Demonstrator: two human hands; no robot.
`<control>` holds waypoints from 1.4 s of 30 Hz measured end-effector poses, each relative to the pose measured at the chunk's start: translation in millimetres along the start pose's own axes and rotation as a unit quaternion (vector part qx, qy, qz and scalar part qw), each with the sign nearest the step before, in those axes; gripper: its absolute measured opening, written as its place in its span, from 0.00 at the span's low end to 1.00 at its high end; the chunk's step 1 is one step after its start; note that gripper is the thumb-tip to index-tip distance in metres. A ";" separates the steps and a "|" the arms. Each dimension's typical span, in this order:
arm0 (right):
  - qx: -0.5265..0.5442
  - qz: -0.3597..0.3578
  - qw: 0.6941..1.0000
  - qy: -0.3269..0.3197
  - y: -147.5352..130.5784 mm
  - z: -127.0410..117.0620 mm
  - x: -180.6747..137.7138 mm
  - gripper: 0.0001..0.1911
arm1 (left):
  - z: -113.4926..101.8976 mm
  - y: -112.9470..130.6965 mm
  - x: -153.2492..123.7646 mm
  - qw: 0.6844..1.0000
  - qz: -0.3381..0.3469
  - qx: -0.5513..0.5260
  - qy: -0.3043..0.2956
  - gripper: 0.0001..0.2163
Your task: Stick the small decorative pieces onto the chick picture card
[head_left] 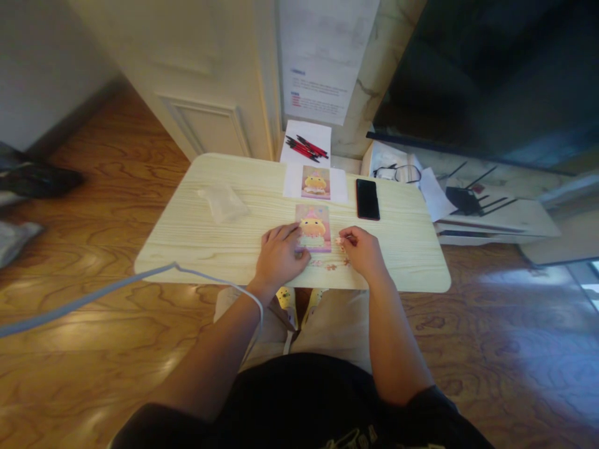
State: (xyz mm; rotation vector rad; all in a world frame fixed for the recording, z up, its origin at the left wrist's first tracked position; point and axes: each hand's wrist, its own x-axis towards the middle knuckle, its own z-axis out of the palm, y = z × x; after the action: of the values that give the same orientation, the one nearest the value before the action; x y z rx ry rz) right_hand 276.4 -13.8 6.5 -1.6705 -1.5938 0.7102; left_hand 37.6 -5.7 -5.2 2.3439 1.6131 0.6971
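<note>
One puzzle (312, 227) lies on the table, a pink picture of a yellow cartoon figure, at the middle of the near half and straight in front of the person. The left hand (281, 255) lies flat over its lower left corner, fingers loose and slightly spread, pressing rather than gripping. The right hand (362, 249) sits just beside the puzzle's right edge, thumb and forefinger pinched on one small pale piece (339, 241). A short row of loose pieces (330, 266) lies along the near edge below the puzzle, between the two wrists; they are too small to count.

Beyond the puzzle lies one print (316, 182) of the same figure on a white sheet. One black phone (367, 199) lies face up just right of it. One clear bag (223, 202) lies crumpled well apart to the left. One pale cable (116, 287) loops from the left wrist off to the left.

The table (196, 243) is light wood grain with rounded corners. Past its far edge a bunch of red and black pens (306, 148) lies on white paper, too close together to count. To the right, one pair of glasses (397, 173) rests on a white box, and one black router (468, 199) with antennas sits on a low shelf under a dark screen (491, 75). One printed notice (322, 62) hangs on the wall beside a cream door (201, 75). The floor (93, 187) is glossy brown wood.
</note>
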 end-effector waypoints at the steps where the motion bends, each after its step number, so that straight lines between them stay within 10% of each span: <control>1: -0.009 -0.012 1.000 0.000 -0.1 1.8 1.7 0.08 | -0.1 0.1 0.0 1.000 -0.003 0.000 -0.001 0.23; 15: -0.070 0.022 0.996 0.056 31.8 -50.4 -20.1 0.11 | 0.0 1.1 1.1 1.000 0.003 0.011 -0.014 0.23; 26: -0.063 -0.037 0.993 -0.089 12.8 -34.2 -33.8 0.10 | -0.1 0.1 0.6 1.000 0.001 0.007 -0.011 0.22; 42: -0.056 0.002 0.993 -0.100 7.6 -28.5 -37.1 0.05 | 1.2 -1.0 0.2 1.000 0.004 0.005 -0.010 0.23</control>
State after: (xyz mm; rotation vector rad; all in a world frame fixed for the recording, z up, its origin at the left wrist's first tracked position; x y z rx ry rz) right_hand 300.3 -54.0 14.4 -1.7274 -1.7992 0.8260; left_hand 37.4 -5.1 -6.7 2.3592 1.6038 0.6674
